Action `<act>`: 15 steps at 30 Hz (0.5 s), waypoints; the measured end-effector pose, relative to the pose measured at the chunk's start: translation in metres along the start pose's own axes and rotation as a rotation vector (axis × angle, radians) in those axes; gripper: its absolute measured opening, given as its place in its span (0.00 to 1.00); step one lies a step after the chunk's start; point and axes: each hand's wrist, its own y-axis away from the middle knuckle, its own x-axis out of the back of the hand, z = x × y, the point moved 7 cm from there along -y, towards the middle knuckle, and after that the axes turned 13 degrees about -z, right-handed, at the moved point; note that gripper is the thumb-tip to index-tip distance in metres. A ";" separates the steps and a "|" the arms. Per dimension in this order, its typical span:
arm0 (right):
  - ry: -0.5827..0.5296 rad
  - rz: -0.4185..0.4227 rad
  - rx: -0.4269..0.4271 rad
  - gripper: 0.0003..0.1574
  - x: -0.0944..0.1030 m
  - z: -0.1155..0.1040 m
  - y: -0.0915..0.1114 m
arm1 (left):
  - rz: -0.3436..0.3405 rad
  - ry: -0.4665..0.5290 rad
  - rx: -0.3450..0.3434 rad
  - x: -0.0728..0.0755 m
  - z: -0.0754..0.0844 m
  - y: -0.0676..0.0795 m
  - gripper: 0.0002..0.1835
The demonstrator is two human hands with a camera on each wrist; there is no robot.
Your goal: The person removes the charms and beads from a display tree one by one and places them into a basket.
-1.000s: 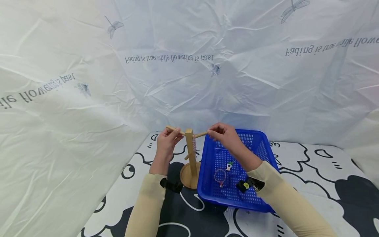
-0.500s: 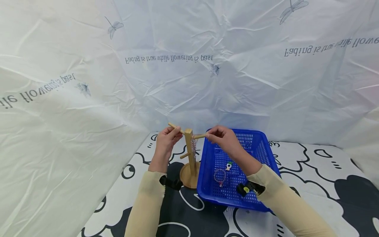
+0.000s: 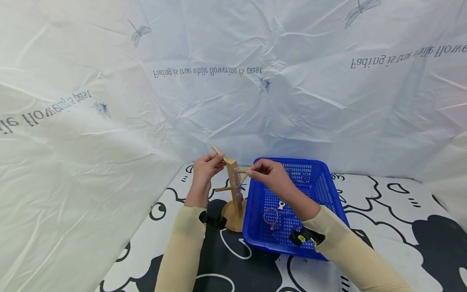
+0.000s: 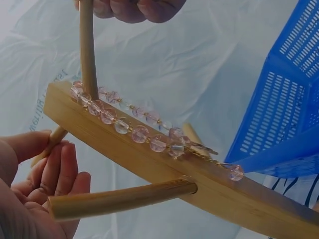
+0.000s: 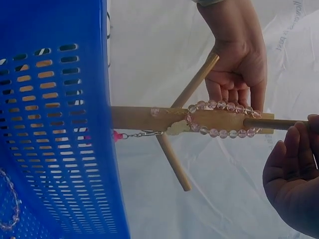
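Note:
A wooden stand with pegs has a square post (image 3: 230,167) on a round base (image 3: 230,217). My left hand (image 3: 205,169) pinches the upper left peg (image 4: 58,135) between thumb and fingers. On the other side, my right hand (image 3: 271,175) pinches the tip of the upper right peg (image 5: 276,123). A bracelet of clear pink beads (image 4: 140,133) loops over that right peg and lies along the post. Below it, a pale charm (image 5: 178,128) with a small chain and a pink piece (image 5: 117,136) shows beside the post. A lower peg (image 4: 124,200) sticks out, untouched.
A blue plastic basket (image 3: 251,239) stands right of the stand, under the right forearm. Inside lie a beaded bracelet (image 3: 270,215) and a small white charm (image 3: 281,205). The cloth (image 3: 226,280) has a black-and-white print. White sheeting (image 3: 233,113) hangs behind.
The stand has turned: the left peg's tip swung away and the right peg came nearer. The lower peg swung left, and the bracelet's loop now shows wider. Both hands moved with their pegs.

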 end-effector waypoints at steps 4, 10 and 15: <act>-0.015 -0.010 0.012 0.11 -0.005 -0.001 0.000 | 0.001 -0.072 0.013 -0.001 0.002 -0.002 0.18; -0.014 -0.023 0.034 0.11 -0.014 -0.004 -0.001 | -0.022 -0.093 0.025 -0.004 0.004 -0.006 0.17; -0.024 -0.039 0.077 0.11 -0.024 -0.008 -0.002 | -0.048 -0.092 0.028 -0.006 0.005 -0.009 0.16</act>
